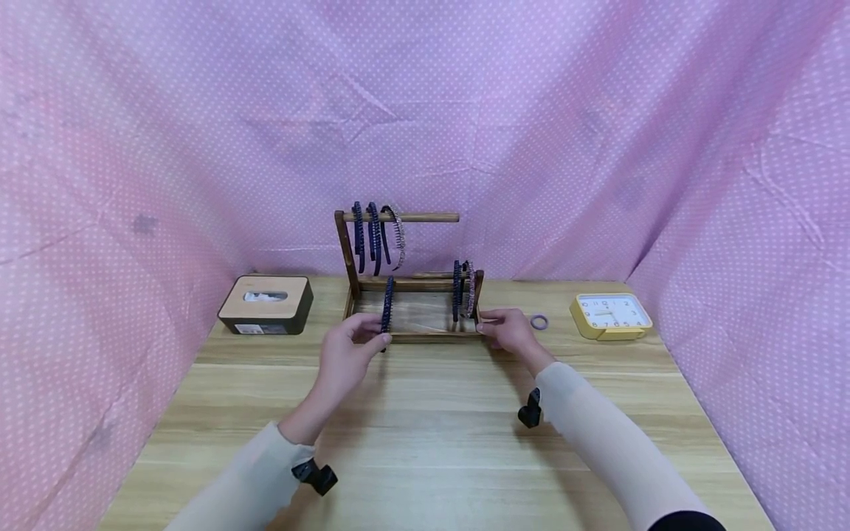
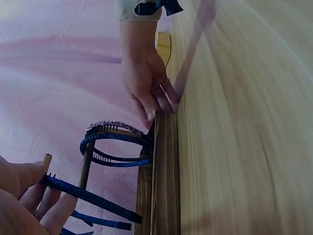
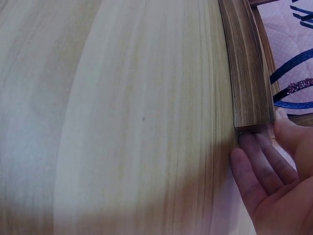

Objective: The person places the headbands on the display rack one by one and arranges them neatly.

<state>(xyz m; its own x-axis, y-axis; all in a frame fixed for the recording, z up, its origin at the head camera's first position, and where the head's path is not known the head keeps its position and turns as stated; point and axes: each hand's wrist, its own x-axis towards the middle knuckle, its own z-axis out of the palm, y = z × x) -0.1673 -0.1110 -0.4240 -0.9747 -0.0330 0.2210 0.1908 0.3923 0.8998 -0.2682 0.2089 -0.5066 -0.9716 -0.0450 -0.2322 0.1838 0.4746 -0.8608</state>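
Note:
My left hand (image 1: 344,352) pinches a dark blue toothed headband (image 1: 388,299) between thumb and fingers, at the front left of a brown wooden rack (image 1: 432,337). In the left wrist view the held headband (image 2: 93,197) slants down toward the rack's edge. On the upper bar (image 1: 432,217) hang two dark blue headbands (image 1: 373,230) and one with a light beaded band (image 1: 399,236). Near the right end of the lower bar are a blue headband (image 1: 457,291) and a pinkish sparkly one (image 1: 471,289). My right hand (image 1: 510,330) grips the rack's right end, thumb on the inner side, fingers outside.
A tissue box (image 1: 294,308) with a wooden lid stands left of the rack. To the right lie a small purple ring (image 1: 538,321) and a yellow clock (image 1: 611,334). A pink dotted curtain (image 1: 425,110) rises behind the wooden table (image 1: 432,442) and along its sides.

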